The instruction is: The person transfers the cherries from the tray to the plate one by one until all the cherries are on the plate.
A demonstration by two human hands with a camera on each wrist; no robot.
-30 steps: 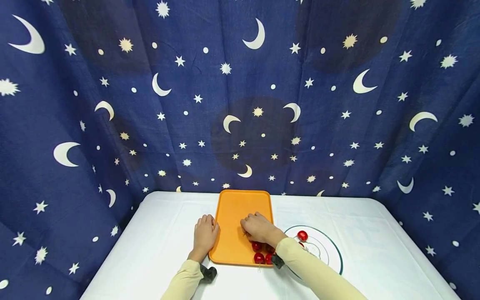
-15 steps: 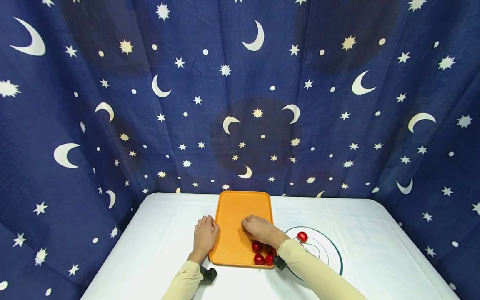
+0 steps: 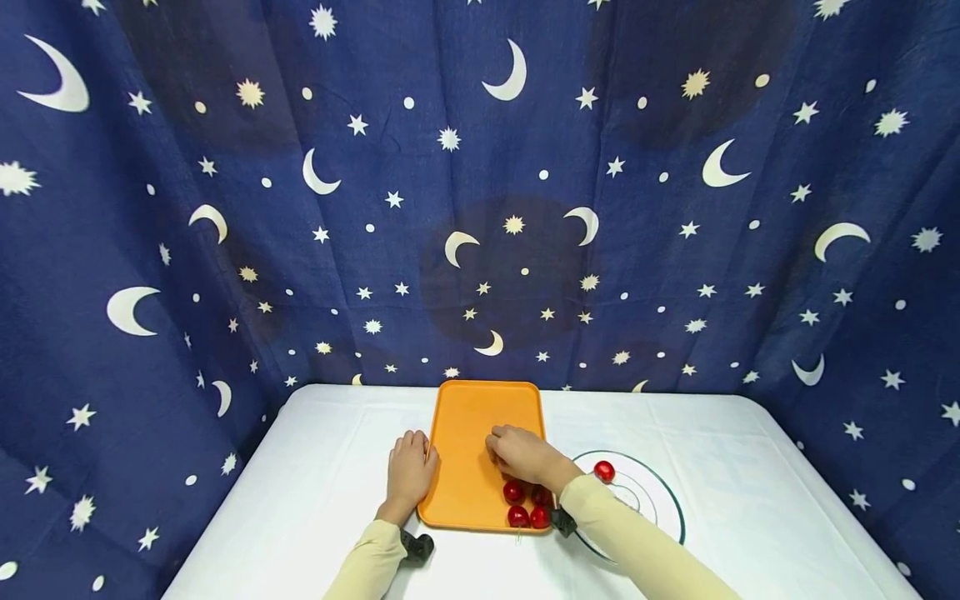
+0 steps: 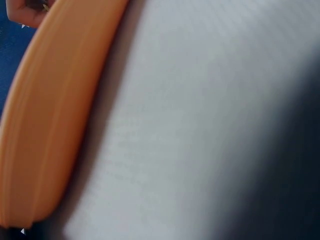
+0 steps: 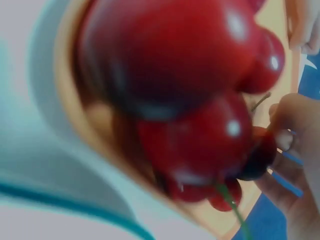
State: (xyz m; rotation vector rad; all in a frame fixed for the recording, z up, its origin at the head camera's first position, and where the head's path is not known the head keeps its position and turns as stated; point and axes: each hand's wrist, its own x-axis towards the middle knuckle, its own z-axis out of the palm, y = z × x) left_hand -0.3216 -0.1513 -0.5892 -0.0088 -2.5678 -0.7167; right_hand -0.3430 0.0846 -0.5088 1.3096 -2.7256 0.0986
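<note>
My right hand [image 3: 525, 454] is over the orange tray [image 3: 472, 408], fingers curled down. In the right wrist view its thumb and fingers [image 5: 295, 125] close around a dark red cherry [image 5: 259, 157]. Several more red cherries [image 3: 517, 517] sit in the tray's near right corner, below that hand; a green stem [image 5: 232, 205] shows up close. My left hand [image 3: 408, 471] grips the tray's left rim, thumb on the inner side. The left wrist view shows mainly the tray's outer side wall [image 4: 55, 110], with part of the right hand [image 4: 25, 15] beyond it.
A white plate [image 3: 667, 508] with a green rim line stands right of the tray, partly under the right sleeve. One red cherry [image 3: 604, 472] lies on it. A white cloth [image 3: 330, 442] covers the table, and a dark blue star-patterned curtain [image 3: 375, 208] hangs around it.
The right hand has shifted slightly right over the tray, and its sleeve covers a bit more of the plate. The left hand and the tray stay in place.
</note>
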